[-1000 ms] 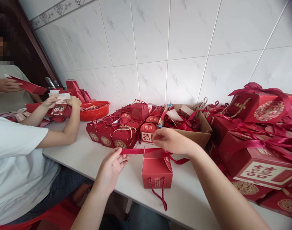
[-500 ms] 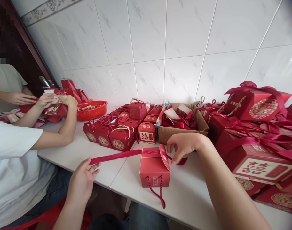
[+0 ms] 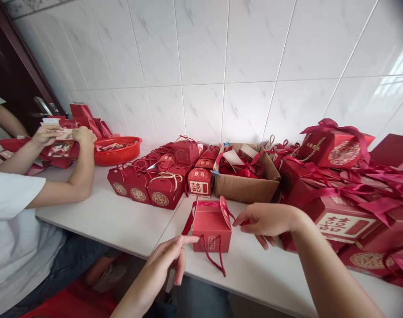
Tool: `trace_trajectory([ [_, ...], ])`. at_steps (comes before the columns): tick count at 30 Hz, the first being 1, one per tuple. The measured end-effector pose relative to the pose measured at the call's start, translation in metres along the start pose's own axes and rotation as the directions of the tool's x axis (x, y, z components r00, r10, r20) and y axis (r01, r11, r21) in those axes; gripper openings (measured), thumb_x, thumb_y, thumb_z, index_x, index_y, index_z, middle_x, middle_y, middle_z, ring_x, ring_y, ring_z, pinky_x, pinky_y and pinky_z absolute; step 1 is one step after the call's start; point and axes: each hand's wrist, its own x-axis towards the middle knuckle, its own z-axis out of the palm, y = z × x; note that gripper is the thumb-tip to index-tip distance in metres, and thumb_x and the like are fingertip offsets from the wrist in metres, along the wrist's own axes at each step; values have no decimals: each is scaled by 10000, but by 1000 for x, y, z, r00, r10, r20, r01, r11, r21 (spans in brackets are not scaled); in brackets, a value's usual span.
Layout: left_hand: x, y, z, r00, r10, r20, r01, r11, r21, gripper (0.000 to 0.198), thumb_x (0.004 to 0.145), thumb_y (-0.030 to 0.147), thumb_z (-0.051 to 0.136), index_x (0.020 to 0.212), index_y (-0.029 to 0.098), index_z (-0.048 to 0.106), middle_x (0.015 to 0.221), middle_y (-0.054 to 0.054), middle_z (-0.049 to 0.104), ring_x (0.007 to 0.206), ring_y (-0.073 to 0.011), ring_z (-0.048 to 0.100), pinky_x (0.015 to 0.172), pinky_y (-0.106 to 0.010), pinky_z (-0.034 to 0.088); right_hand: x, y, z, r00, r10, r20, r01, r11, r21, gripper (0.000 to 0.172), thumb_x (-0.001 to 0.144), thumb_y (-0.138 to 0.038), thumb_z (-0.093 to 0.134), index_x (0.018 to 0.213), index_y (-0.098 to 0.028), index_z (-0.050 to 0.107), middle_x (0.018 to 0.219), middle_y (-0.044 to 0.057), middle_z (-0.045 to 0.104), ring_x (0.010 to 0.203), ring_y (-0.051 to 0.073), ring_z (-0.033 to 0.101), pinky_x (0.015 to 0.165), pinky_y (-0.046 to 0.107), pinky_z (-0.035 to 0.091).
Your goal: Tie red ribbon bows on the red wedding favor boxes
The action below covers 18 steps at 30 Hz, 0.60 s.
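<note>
head view: left hand [image 3: 166,259] empty, index straight toward the red box [image 3: 212,223]; right hand [image 3: 270,220] arched, grip unclear.

A white table [image 3: 122,225] bears red boxes [image 3: 212,223], basin [image 3: 118,157], carton [image 3: 246,188].

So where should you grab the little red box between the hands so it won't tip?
I'd hold the red box low on both sides, left hand from the left, right hand from the right: it stands upright with straight side edges. I'd skip the cord handle; it hangs from the near face, so pulling there might tip the box.
</note>
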Motion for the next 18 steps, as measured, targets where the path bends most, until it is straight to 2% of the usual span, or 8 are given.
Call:
trace_trajectory([
  [4, 18, -2, -1, 997, -15, -70, 15, 1000, -5, 535, 842, 607, 421, 1036, 143, 602, 427, 67, 449, 430, -109, 368, 498, -240, 312, 15, 23, 29, 994, 105, 33, -109, 981, 160, 561, 909, -213, 393, 1460, -158, 303, 463, -40, 567, 356, 91, 489, 452, 184, 373],
  [7, 34, -6, -6, 982, 32, -188, -36, 999, -15, 474, 804, 601, 477, 928, 161, 602, 431, 79, 416, 408, -94, 334, 462, -222, 281, 23, 36, 52, 997, 75, 14, -75, 955, 287, 605, 916, -202, 373, 1494, -219, 194, 510, -43, 589, 358, 83, 489, 421, 169, 330],
  [10, 48, -10, -9, 922, 93, -375, -110, 994, -24, 402, 723, 580, 590, 803, 187, 598, 477, 78, 401, 414, -93, 339, 432, -213, 260, 28, 41, 75, 990, 28, -141, 35, 903, 428, 672, 897, -228, 403, 1506, -241, 119, 591, -35, 620, 398, 86, 491, 421, 180, 335],
  [12, 53, -9, -8, 889, 120, -441, -153, 988, -38, 385, 656, 543, 674, 817, 197, 626, 615, 27, 530, 528, -130, 478, 463, -220, 329, 32, 41, 89, 957, 45, -288, 110, 859, 499, 718, 882, -275, 431, 1509, -222, 84, 618, -36, 620, 417, 97, 485, 432, 201, 357],
  [14, 54, -8, -3, 890, 154, -429, -190, 981, -41, 404, 620, 505, 724, 879, 200, 664, 832, -45, 638, 772, -197, 591, 594, -244, 427, 37, 38, 99, 907, 79, -415, 183, 811, 556, 732, 869, -342, 464, 1501, -217, 119, 685, -24, 628, 449, 110, 505, 454, 228, 390],
  [15, 53, -7, 1, 894, 173, -413, -207, 978, -39, 409, 622, 496, 731, 899, 200, 674, 914, -68, 656, 884, -223, 598, 675, -258, 446, 40, 36, 102, 874, 89, -477, 234, 784, 575, 707, 860, -384, 486, 1483, -221, 195, 752, -5, 641, 490, 121, 536, 479, 244, 415],
  [18, 43, -4, 13, 910, 200, -364, -230, 972, -41, 378, 683, 508, 698, 909, 205, 681, 954, -79, 672, 980, -250, 591, 789, -280, 438, 53, 31, 107, 749, 124, -651, 419, 673, 609, 591, 809, -517, 559, 1312, -217, 486, 1017, 67, 655, 773, 188, 634, 652, 304, 489],
])
